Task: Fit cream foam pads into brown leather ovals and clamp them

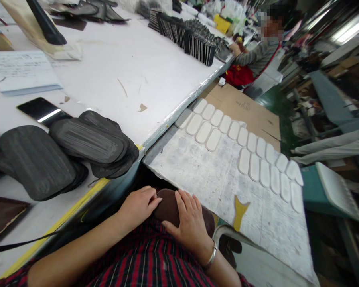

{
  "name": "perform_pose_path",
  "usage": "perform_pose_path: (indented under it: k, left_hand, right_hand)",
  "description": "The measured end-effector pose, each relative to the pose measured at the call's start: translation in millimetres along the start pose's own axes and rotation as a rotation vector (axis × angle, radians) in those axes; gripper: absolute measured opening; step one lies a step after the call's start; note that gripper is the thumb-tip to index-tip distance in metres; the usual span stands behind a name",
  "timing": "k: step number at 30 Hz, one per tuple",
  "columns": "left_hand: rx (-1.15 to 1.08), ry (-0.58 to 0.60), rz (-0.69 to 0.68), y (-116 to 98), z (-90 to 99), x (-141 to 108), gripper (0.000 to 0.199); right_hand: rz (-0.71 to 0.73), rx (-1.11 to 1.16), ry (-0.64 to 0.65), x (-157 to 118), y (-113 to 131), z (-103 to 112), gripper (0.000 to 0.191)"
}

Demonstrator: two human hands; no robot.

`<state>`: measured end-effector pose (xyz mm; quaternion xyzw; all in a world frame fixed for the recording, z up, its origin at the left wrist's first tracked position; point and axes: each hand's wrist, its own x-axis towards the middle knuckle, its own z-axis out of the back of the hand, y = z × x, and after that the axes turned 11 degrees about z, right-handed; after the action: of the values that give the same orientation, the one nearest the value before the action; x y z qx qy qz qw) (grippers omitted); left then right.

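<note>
A dark brown, rounded leather-like piece lies in front of my body, just above the striped shirt. My left hand is closed, with thumb and curled fingers at the left edge of that piece. Flat on top of it rests my right hand, fingers stretched out and thumb apart, a bangle on the wrist. The far end of the brown piece shows to the right, below that hand. Part of it is hidden by my hands.
Stacked dark oval pieces and a phone lie on the white table. To the right, a grey board carries rows of white oval pieces and a yellow forked piece. A person sits at the table's far side.
</note>
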<state>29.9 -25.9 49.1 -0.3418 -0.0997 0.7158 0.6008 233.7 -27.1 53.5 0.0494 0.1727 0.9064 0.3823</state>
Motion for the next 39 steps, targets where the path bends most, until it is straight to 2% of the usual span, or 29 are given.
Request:
perform_pose_path:
  k: [2, 4, 6, 9, 12, 17, 22, 25, 29, 33, 34, 36, 38, 39]
  left_hand:
    - [-0.085, -0.037, 0.039, 8.1, -3.2, -0.2, 0.021]
    - [-0.262, -0.036, 0.1, 17.7, -9.2, -0.7, 0.031]
    - [-0.473, 0.048, 0.144, 25.4, -17.1, -2.0, 0.05]
    - [-0.687, 0.236, 0.133, 29.1, -27.6, -5.4, 0.05]
    - [-0.769, 0.322, 0.089, 28.2, -31.6, -9.4, 0.045]
    - [-0.775, 0.354, 0.024, 31.8, -30.5, -13.6, 0.047]
    - [-0.767, 0.284, 0.084, 26.7, -29.5, -16.1, 0.045]
    - [-0.737, 0.247, 0.115, 24.0, -32.6, -19.1, 0.051]
    - [-0.647, 0.138, 0.22, 33.2, -44.1, -21.7, 0.058]
    - [-0.544, 0.172, 0.187, 40.2, -48.1, -10.1, 0.05]
    - [-0.471, 0.134, 0.158, 37.8, -46.5, -6.0, 0.049]
    - [-0.264, -0.034, 0.03, 26.1, -42.1, 1.0, 0.054]
    - [-0.038, -0.189, -0.2, 5.2, -40.0, 5.5, 0.064]
    - [0.055, -0.223, -0.334, -7.7, -41.1, 7.0, 0.067]
  right_hand:
    - [0.005, -0.006, -0.007, 0.1, 0.4, -0.8, 0.077]
    - [0.01, -0.005, -0.018, -1.1, -0.5, -1.9, 0.078]
    - [0.011, 0.004, -0.031, -2.4, -1.6, -2.8, 0.078]
    - [0.003, 0.012, -0.026, -3.3, -2.4, -3.1, 0.079]
    - [0.022, -0.011, 0.023, -2.1, -0.4, -2.2, 0.077]
    - [0.113, -0.042, 0.048, 5.1, 9.7, -2.8, 0.085]
    - [0.202, 0.008, 0.058, 10.3, 16.9, -3.7, 0.089]
    - [0.277, 0.043, 0.074, 11.0, 18.4, -1.9, 0.08]
    - [0.408, 0.099, 0.055, 15.5, 21.0, -1.9, 0.072]
    - [0.537, 0.233, 0.016, 13.2, 14.9, -8.3, 0.048]
    - [0.51, 0.288, -0.007, 7.6, 12.1, -8.8, 0.04]
    - [0.364, 0.388, -0.124, -11.0, 5.8, -6.3, 0.031]
    - [0.15, 0.444, -0.313, -36.5, -2.3, 0.3, 0.03]
    - [0.031, 0.454, -0.41, -49.8, -7.7, 3.9, 0.029]
